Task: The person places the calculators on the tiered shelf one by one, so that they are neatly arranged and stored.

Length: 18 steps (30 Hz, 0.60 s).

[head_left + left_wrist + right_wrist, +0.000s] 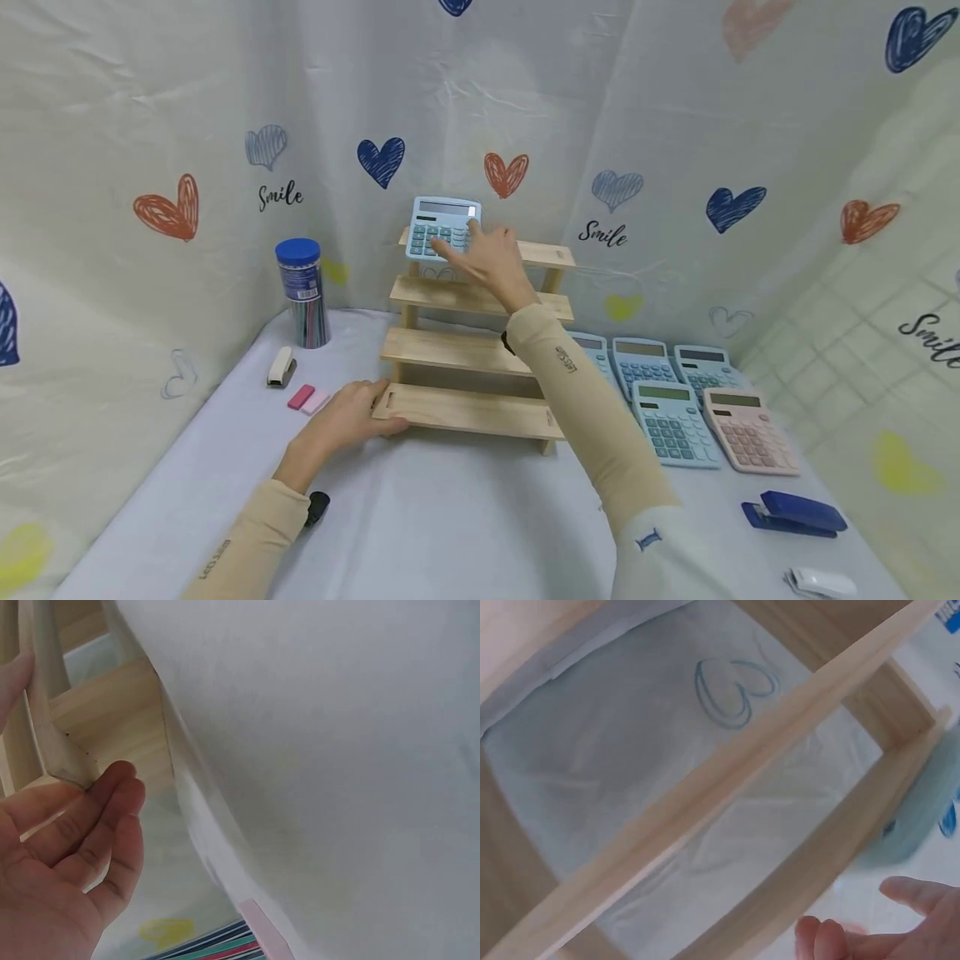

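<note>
Fingers: right hand (493,260) spread at light-blue calculator (442,225), upper centre; left hand (347,418) gripping four-tier wooden riser (457,350). Likely placing; next, probably withdraw right.

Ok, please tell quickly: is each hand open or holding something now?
Left hand: closed, holding the lowest wooden shelf at its end.
Right hand: open, in front of the top-shelf calculator; contact cannot be told.

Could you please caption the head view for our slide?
Left hand grips a wooden rack, right hand by the blue calculator on its top shelf.
</note>
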Each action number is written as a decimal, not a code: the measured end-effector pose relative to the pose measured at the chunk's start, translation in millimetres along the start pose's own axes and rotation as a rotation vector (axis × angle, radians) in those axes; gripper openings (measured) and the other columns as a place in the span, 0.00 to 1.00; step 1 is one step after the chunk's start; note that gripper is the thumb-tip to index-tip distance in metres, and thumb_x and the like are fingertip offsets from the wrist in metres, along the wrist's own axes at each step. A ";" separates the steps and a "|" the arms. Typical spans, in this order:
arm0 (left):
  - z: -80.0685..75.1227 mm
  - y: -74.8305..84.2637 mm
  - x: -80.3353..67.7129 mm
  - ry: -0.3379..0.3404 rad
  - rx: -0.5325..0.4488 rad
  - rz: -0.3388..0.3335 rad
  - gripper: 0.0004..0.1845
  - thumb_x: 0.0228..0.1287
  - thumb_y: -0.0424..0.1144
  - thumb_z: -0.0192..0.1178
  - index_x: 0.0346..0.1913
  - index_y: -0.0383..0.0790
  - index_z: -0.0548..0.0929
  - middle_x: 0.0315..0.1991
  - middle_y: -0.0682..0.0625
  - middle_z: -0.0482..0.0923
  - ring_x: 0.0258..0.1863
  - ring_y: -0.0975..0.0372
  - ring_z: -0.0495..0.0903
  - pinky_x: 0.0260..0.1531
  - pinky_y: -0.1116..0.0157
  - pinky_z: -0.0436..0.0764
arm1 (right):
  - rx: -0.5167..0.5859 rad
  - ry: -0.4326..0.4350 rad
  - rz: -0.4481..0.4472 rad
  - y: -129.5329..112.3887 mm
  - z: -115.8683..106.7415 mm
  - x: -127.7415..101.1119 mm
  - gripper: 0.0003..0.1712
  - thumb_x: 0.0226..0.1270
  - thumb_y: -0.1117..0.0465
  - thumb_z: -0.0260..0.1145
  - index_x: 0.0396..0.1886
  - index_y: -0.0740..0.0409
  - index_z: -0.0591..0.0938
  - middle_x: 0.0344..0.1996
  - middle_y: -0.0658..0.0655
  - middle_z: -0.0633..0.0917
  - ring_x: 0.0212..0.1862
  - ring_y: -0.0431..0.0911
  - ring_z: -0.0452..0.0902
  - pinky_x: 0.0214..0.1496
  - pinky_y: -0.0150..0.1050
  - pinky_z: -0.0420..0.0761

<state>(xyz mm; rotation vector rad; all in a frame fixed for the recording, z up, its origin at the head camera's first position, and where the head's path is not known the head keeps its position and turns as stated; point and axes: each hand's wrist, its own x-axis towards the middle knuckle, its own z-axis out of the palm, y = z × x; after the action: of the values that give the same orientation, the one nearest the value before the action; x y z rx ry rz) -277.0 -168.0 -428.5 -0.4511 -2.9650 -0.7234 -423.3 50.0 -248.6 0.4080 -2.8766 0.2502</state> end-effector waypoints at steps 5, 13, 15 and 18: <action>-2.8 -0.5 2.4 -0.014 -0.009 0.001 0.47 0.58 0.62 0.69 0.69 0.28 0.71 0.51 0.36 0.83 0.45 0.54 0.79 0.45 0.52 0.79 | 0.168 0.051 0.009 42.0 -5.8 -39.3 0.54 0.65 0.20 0.43 0.80 0.50 0.56 0.72 0.72 0.64 0.73 0.65 0.62 0.72 0.60 0.66; -2.1 0.4 5.1 -0.004 -0.026 0.027 0.47 0.58 0.60 0.70 0.68 0.26 0.71 0.48 0.37 0.83 0.38 0.57 0.75 0.37 0.59 0.75 | 0.125 -0.038 0.079 146.5 10.7 -130.6 0.48 0.73 0.30 0.48 0.80 0.55 0.55 0.75 0.72 0.62 0.73 0.69 0.60 0.69 0.69 0.64; 0.0 0.3 4.1 -0.004 -0.032 0.030 0.47 0.57 0.59 0.70 0.68 0.26 0.71 0.46 0.38 0.83 0.36 0.57 0.73 0.35 0.61 0.72 | 0.045 -0.109 0.125 175.4 20.8 -155.9 0.48 0.73 0.32 0.50 0.79 0.59 0.57 0.73 0.75 0.63 0.71 0.72 0.62 0.67 0.70 0.66; 1.7 0.0 2.3 -0.010 -0.034 0.025 0.48 0.57 0.60 0.70 0.68 0.25 0.71 0.46 0.39 0.83 0.36 0.58 0.73 0.34 0.62 0.71 | -0.024 -0.216 0.184 217.0 38.1 -191.0 0.50 0.72 0.32 0.52 0.78 0.64 0.59 0.70 0.80 0.64 0.68 0.77 0.63 0.63 0.72 0.68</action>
<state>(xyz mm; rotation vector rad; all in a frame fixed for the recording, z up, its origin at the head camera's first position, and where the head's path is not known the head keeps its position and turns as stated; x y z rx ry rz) -279.2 -166.6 -429.7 -0.4952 -2.9547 -0.7723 -315.3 296.3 -361.3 0.1742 -3.1296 0.2135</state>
